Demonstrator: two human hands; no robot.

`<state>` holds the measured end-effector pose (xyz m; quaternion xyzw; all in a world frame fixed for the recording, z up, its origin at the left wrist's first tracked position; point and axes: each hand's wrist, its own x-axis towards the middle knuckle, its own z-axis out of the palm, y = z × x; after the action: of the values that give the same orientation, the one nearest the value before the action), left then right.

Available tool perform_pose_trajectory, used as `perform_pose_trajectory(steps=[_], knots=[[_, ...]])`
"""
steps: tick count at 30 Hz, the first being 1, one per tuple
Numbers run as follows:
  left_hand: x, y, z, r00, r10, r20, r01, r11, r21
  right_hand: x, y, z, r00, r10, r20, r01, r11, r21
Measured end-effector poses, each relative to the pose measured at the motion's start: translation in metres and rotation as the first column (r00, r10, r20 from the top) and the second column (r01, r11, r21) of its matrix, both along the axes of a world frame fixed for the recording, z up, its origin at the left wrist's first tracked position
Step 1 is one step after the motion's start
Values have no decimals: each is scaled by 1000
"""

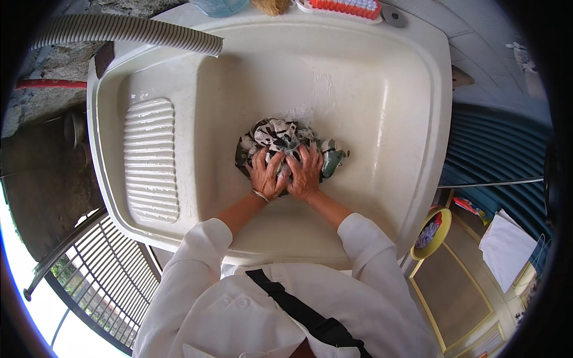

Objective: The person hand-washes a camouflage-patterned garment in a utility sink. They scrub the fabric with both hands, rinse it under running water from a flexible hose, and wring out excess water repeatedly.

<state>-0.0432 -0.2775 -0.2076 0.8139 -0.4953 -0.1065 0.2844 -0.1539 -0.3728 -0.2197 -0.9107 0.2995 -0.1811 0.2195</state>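
Note:
A wet, bunched-up patterned cloth [277, 132] in white, black and green lies in the deep basin of a cream laundry sink [412, 125]. My left hand [266, 174] presses down on its near side, the fingers bent into the folds. Close beside it, my right hand [305, 172] grips the same cloth, thumbs nearly meeting. A green and white end of the cloth sticks out past my right fingers. Its underside, and the folds beneath my palms, are hidden. A thin bracelet circles my left wrist.
A ribbed washboard [151, 160] is moulded into the sink's left side. Above it hangs a grey corrugated hose [131, 30]. An orange-red scrub brush [346, 7] rests on the back rim. At the right stands a yellow bucket [441, 234] holding cloth.

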Motion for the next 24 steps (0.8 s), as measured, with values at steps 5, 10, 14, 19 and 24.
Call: perform_pose_trajectory(steps=[5, 10, 14, 19, 24], knots=[[58, -66, -35, 998, 56, 25, -60, 974, 216, 47, -59, -29, 990, 51, -133, -30, 988, 150], [174, -147, -107, 632, -12, -775, -259, 939, -225, 122, -158, -74, 990, 15, -143, -44, 979, -201], [124, -151, 15, 930, -239, 278, 243, 970, 20, 104, -207, 13, 995, 104, 1, -102, 985, -136], [91, -103, 94, 971, -200, 134, 220, 962, -159, 81, -146, 44, 817, -140, -560, 335, 904, 264], [30, -44, 25, 994, 110, 12, -111, 983, 149, 34, -50, 40, 948, -51, -313, 55, 998, 4]])
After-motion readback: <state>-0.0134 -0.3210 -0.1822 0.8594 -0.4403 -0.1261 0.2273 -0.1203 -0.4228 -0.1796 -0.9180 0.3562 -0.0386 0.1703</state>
